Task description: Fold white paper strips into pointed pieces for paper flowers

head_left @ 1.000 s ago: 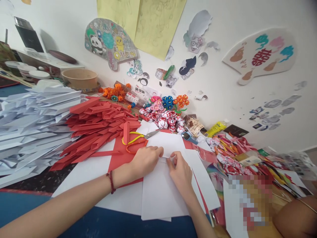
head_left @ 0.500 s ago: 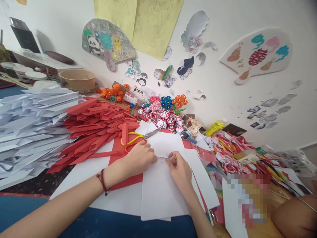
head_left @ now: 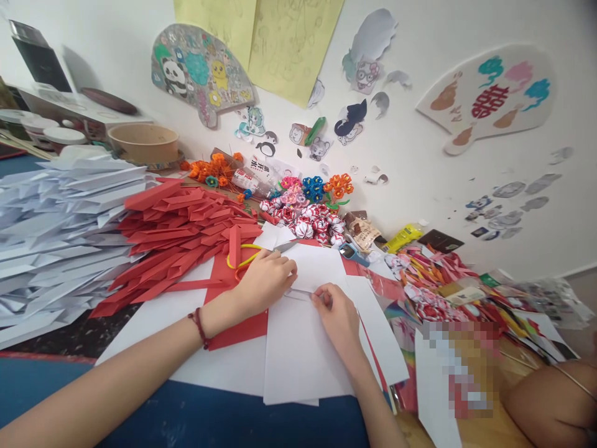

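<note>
My left hand (head_left: pixel 265 280), with a dark red cord at the wrist, is closed with its fingers curled at the left end of a narrow folded white paper strip (head_left: pixel 298 293). At the strip's right end, the thumb and fingers of my right hand (head_left: pixel 336 317) pinch it. Beneath both hands lie white paper sheets (head_left: pixel 303 367). A red sheet (head_left: pixel 245 336) shows under my left forearm. Scissors (head_left: pixel 240 250) with yellow and orange handles lie just behind my left hand, which partly hides them.
Piles of folded white paper pieces (head_left: pixel 60 236) and red paper pieces (head_left: pixel 186 230) fill the left. Paper flowers (head_left: pixel 317 221) and a blue watch (head_left: pixel 353 255) lie at the back. Ribbons and packets (head_left: pixel 448 280) crowd the right, near a person's bare limb (head_left: pixel 550 398).
My left hand has shifted slightly up, its fingers rolling over at the strip's end. The right hand keeps its pinch almost in place. The whole view has tilted a little.
</note>
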Demonstrator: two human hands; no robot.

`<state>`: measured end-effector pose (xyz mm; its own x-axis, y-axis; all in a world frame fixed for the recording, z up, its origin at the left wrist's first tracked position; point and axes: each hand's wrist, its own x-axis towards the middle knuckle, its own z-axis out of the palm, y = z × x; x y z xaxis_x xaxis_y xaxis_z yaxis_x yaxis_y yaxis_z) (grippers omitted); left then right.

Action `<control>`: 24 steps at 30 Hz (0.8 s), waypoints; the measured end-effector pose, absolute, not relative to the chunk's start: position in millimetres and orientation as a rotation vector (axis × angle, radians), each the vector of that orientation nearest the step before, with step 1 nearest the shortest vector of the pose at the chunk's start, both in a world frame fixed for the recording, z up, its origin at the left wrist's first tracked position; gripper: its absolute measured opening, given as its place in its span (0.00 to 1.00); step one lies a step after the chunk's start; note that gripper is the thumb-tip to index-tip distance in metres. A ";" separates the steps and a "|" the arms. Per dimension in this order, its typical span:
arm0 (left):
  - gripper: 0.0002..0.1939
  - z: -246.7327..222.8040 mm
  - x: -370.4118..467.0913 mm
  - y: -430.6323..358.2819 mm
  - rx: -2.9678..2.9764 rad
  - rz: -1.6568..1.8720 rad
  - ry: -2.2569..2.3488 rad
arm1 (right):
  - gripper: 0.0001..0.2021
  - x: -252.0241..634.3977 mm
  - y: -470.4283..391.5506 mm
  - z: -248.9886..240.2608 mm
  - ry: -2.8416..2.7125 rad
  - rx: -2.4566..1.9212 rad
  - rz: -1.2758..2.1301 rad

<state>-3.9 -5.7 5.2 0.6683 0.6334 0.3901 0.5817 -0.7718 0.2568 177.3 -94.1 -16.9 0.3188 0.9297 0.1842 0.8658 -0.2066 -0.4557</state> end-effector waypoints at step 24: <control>0.04 -14.3 13.6 -10.0 2.874 0.592 1.011 | 0.10 190.8 -97.4 -23.9 -1.551 -1.856 0.161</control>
